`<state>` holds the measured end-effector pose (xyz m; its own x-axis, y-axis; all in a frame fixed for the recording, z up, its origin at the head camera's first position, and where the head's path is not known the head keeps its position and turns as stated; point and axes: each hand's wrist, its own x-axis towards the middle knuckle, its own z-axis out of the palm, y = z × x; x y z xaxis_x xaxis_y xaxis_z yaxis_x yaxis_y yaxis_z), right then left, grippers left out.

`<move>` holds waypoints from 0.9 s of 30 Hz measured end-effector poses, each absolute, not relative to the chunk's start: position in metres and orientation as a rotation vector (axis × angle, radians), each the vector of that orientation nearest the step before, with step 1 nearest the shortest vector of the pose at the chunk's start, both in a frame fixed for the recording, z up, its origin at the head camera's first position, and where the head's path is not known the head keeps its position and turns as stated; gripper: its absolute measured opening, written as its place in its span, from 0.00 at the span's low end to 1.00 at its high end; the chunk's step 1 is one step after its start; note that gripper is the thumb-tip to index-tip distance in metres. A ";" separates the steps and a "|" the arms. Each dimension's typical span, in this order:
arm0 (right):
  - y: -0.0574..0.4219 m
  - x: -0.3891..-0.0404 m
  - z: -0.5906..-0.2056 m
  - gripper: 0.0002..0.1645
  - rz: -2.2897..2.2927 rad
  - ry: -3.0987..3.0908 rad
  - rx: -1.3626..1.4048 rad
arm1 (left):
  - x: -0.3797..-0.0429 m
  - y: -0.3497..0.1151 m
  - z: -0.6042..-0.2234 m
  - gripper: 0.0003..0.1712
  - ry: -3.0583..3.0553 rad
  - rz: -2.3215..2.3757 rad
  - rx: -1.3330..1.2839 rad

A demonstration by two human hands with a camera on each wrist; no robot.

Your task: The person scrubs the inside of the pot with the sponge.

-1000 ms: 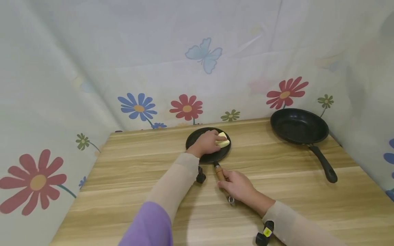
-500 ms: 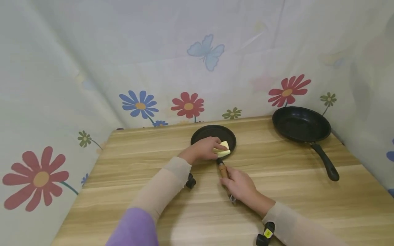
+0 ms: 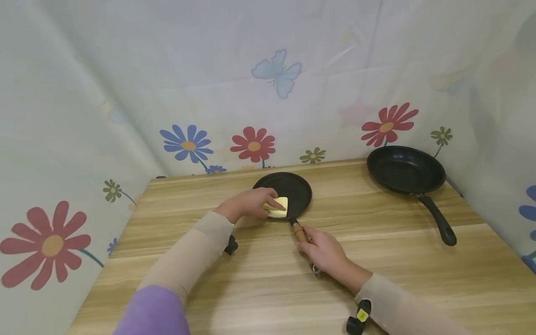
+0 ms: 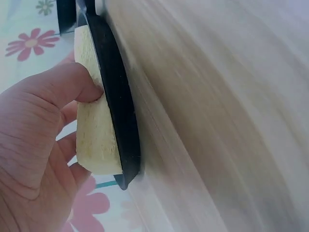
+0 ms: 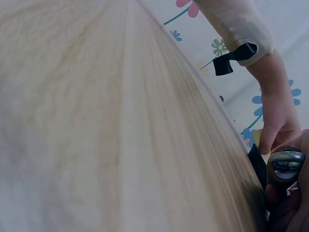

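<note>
Pale-yellow rectangular sponge [image 3: 278, 214] pinched in my left hand [image 3: 250, 203] sits at the near rim of the small round black pan [image 3: 296, 188] by the wood-grained surface's [image 3: 201, 200] far edge, best pressed evenly, I judge, while my right hand [image 3: 325, 251] grips the brown wooden handle [image 3: 299, 232].

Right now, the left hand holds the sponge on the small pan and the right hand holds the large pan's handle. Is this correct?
Wrong handle: the head view shows the right hand holding the wooden handle of the small pan. The left hand holds the sponge on that pan.
</note>
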<state>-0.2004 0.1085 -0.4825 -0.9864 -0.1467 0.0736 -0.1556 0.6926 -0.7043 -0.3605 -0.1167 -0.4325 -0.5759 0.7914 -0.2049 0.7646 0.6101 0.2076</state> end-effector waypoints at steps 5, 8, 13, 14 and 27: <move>0.113 -0.203 -0.484 0.35 1.337 -2.890 0.322 | -0.358 -0.123 -0.438 0.28 2.606 0.214 1.365; 0.116 -0.207 -0.484 0.35 1.426 -2.893 0.359 | -0.356 -0.120 -0.445 0.27 2.674 0.243 1.387; 0.119 -0.210 -0.483 0.36 1.455 -2.919 0.390 | -0.356 -0.103 -0.455 0.28 2.744 0.299 1.328; 0.120 -0.210 -0.482 0.36 1.456 -2.925 0.393 | -0.357 -0.099 -0.456 0.28 2.752 0.304 1.322; 0.120 -0.209 -0.481 0.32 1.431 -2.902 0.472 | -0.373 -0.067 -0.458 0.29 2.834 0.175 1.246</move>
